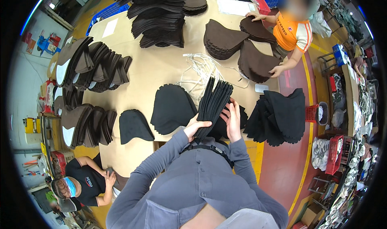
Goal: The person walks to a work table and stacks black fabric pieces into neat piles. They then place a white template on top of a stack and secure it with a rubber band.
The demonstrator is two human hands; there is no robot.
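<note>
My left hand point(196, 127) is closed around the lower end of a thick stack of black cut fabric pieces point(213, 104), held upright on edge in front of my waist. The pieces fan apart at the top. My right hand point(231, 120) is at the right side of this stack, fingers stretched out and apart; whether its fingertips press on the stack I cannot tell. Close by on the table are a rounded black stack point(173, 108) and a smaller black stack point(136, 126) to the left. Another fanned black pile point(278, 116) is at the table's right edge.
White strips point(197, 69) lie tangled on the table point(149, 71) beyond my hands. Dark brown stacks point(90, 63) line the left, with a tall pile point(155, 15) at the back. One co-worker point(290, 31) handles brown pieces point(258, 59); another point(86, 180) sits at lower left.
</note>
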